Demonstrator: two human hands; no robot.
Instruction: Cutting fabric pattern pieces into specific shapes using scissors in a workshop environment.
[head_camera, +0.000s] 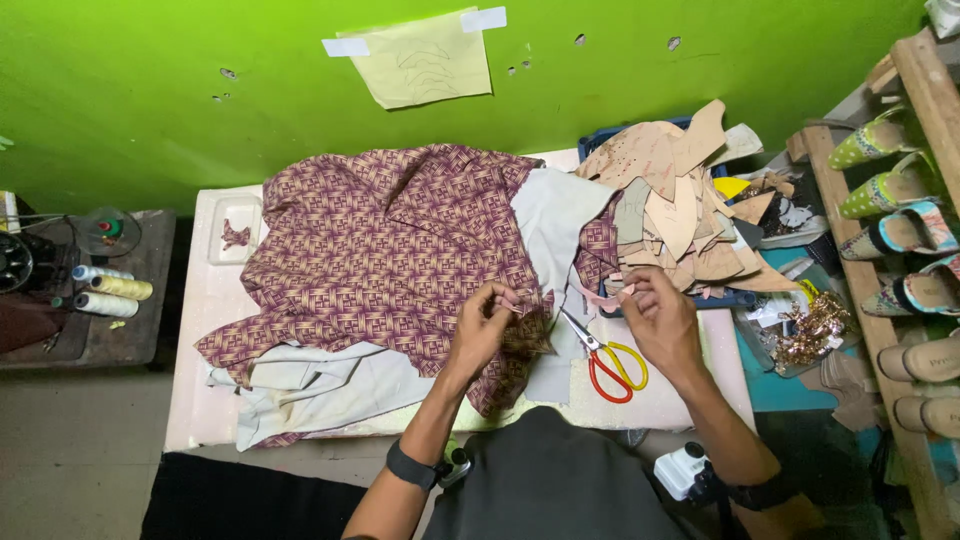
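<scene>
The maroon-and-cream woven-pattern fabric (400, 240) lies spread across the white worktable (200, 400), running left from the hands. The left hand (484, 322) pinches a small cut piece at its near edge, fingers closed. The right hand (655, 315) seems to pinch a thin strip, though this is unclear. Red-and-yellow-handled scissors (608, 362) lie between the hands, nearer the right.

Thread spools (108, 290) lie on a dark side stand, a paper sketch (425, 60) is taped to the green wall (200, 60), and decorated shoes (895, 200) fill a wooden rack (935, 110).
</scene>
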